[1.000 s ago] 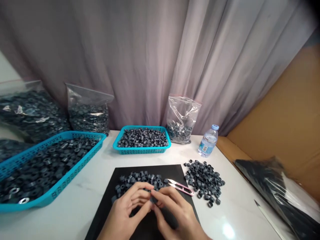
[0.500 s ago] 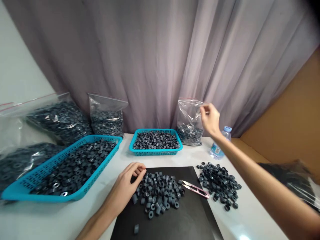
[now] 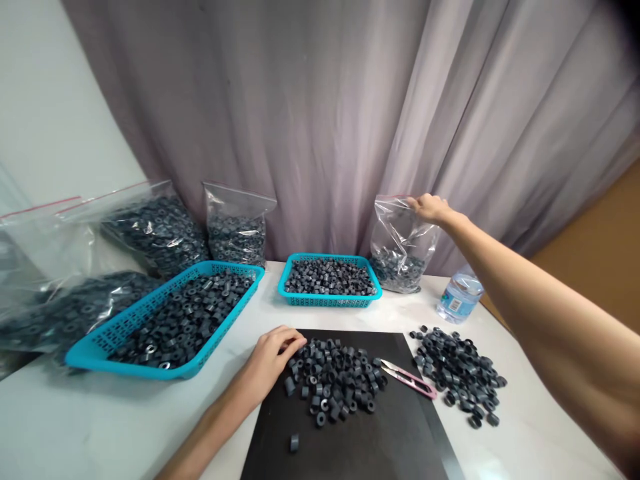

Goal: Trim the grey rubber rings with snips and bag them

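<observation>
My right hand (image 3: 429, 207) reaches far out and grips the top edge of a clear zip bag (image 3: 400, 243) holding dark rings at its bottom, which stands against the curtain. My left hand (image 3: 273, 357) rests with curled fingers on the left edge of a black mat (image 3: 350, 433), touching a pile of small dark rings (image 3: 335, 383). One single ring (image 3: 295, 443) lies apart near the mat's front. Pink thread snips (image 3: 407, 378) lie on the mat's right side.
A second ring pile (image 3: 460, 373) lies right of the mat, a water bottle (image 3: 457, 297) behind it. A small teal basket (image 3: 330, 283) and a large teal basket (image 3: 170, 320) hold rings. Several filled bags (image 3: 150, 230) stand at the left. The curtain (image 3: 320, 120) hangs behind.
My hands parted from the mat's middle. The right hand rose to the far bag and took hold of its top edge. The left hand settled beside the pile. The view shifted left.
</observation>
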{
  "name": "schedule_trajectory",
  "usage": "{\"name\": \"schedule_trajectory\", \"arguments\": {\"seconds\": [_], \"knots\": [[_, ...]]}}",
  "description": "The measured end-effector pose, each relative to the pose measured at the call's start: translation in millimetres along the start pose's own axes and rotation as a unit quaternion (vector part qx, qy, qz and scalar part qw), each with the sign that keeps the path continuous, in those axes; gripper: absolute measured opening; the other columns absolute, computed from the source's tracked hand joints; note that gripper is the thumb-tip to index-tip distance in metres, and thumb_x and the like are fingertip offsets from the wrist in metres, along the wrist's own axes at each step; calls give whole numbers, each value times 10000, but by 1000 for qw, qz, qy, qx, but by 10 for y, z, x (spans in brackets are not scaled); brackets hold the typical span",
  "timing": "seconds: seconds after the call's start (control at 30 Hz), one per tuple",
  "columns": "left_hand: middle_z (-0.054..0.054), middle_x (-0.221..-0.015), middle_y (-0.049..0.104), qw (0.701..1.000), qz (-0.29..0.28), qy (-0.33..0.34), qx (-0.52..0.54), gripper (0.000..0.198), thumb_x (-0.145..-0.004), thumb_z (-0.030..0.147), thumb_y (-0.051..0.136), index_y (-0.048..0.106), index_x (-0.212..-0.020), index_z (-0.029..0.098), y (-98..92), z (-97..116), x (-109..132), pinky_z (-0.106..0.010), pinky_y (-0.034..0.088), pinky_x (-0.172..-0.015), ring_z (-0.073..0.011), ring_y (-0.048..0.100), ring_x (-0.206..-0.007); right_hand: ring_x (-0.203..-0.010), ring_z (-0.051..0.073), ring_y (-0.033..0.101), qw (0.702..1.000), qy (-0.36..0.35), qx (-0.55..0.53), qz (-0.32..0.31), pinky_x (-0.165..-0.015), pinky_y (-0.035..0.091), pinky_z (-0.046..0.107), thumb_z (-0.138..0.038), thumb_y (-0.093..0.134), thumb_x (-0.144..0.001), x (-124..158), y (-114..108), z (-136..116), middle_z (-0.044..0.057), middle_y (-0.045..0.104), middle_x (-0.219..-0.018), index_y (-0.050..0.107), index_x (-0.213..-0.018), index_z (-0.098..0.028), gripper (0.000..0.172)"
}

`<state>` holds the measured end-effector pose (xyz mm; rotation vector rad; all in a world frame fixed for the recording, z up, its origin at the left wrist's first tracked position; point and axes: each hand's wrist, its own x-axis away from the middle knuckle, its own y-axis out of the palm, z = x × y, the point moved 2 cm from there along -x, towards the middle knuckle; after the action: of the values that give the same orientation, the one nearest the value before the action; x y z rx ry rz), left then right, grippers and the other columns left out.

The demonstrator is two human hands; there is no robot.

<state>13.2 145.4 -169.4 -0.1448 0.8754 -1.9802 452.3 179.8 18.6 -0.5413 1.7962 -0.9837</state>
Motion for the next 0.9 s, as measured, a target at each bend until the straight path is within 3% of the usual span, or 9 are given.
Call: {"name": "schedule_trajectory", "arguments": {"seconds": [0.17, 0.23, 0.33, 0.37, 0.43, 0.47, 0.53, 0.7, 0.9], "knots": [[-17, -802, 689, 998, 11, -28, 62, 267, -900, 441, 587, 674, -802, 208, -60, 105, 23, -290, 469, -748, -217, 658, -806, -1175, 273, 551, 994, 31, -45, 94, -1023, 420, 514, -334, 490, -1034, 304, -191, -176, 139, 600, -1231, 636, -1108, -114, 274], [-12, -804, 688, 995, 7, -35, 96, 273, -919, 447, 575, 663, -828, 205, -47, 176, 40, -269, 461, -696, -203, 667, -789, -1249, 291, 452, 986, 14, -74, 150, -1065, 328, 513, -285, 271, -1077, 666, -246, -340, 220, 543, -1279, 625, -1097, -82, 409], [-16, -803, 696, 987, -8, -36, 159, 287, -940, 450, 561, 655, -862, 190, 29, 318, 76, -248, 452, -614, -177, 671, -724, -1127, 238, 515, 975, -72, -133, 160, -1030, 368, 426, -318, 359, -1063, 1491, -223, -721, 117, 617, -1123, 630, -1028, -178, 307], [-20, -799, 700, 983, -12, -35, 180, 290, -944, 446, 559, 658, -872, 183, 66, 371, 93, -245, 459, -608, -171, 669, -713, -1061, 239, 545, 957, -137, -214, 138, -986, 404, 420, -322, 417, -1047, 1806, -190, -872, 103, 629, -1055, 629, -1000, -185, 257], [-31, -816, 710, 975, -15, -35, 220, 290, -950, 434, 561, 669, -895, 171, 143, 473, 134, -243, 491, -640, -170, 677, -744, -968, 220, 589, 908, -230, -350, 5, -884, 480, 380, -358, 491, -1028, 2396, -72, -1151, 81, 627, -1057, 618, -1094, -217, 200], [-36, -842, 717, 970, -16, -38, 238, 287, -951, 429, 565, 674, -911, 167, 180, 518, 158, -246, 513, -679, -172, 685, -780, -938, 208, 601, 888, -242, -385, -67, -860, 502, 367, -370, 541, -1010, 2640, -1, -1258, 80, 614, -1100, 587, -1201, -231, 241], [-51, -931, 734, 961, -21, -47, 271, 285, -957, 417, 564, 687, -956, 160, 246, 587, 206, -270, 551, -789, -181, 700, -865, -841, 187, 606, 857, -249, -426, -148, -778, 531, 337, -370, 626, -967, 2981, 118, -1393, 68, 598, -1069, 565, -1250, -244, 315], [-88, -1105, 753, 934, -49, -74, 345, 314, -971, 393, 565, 725, -1075, 143, 311, 653, 267, -364, 570, -957, -225, 712, -1020, -797, 184, 624, 849, -193, -475, -131, -754, 543, 330, -302, 598, -990, 3111, 241, -1345, 51, 615, -961, 645, -1088, -245, 122], [-51, -1084, 792, 913, -78, -89, 390, 267, -883, 294, 724, 747, -1127, 188, 284, 710, 269, -328, 557, -999, -224, 728, -1073, -867, 202, 644, 842, -169, -498, -118, -785, 539, 335, -306, 632, -977, 3106, 248, -1207, 53, 662, -977, 682, -1091, -248, 138]]}}
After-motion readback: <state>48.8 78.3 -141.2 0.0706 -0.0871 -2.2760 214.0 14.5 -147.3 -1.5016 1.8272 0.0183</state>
